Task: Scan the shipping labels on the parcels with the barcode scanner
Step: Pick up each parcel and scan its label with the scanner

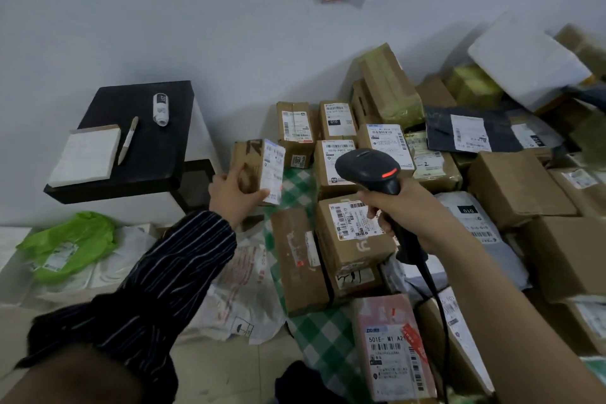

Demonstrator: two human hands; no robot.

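I see left hand [233, 194] gripping small box [258, 170], raised | right hand [404, 207] clenching barcode scanner [370, 170] right of box

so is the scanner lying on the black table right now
No, the right hand grips the barcode scanner by its handle above the parcels, away from the black table.

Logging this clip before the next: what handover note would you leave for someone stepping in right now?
Hands: the left-hand grip holds a small cardboard parcel upright, its white label turned toward the scanner side.
The right-hand grip is wrapped round the handle of the barcode scanner, which is raised over the parcel pile on the checked cloth.
Done: cannot tell which labels are already scanned.
Left: scan the held parcel's label, then the rest of the pile.
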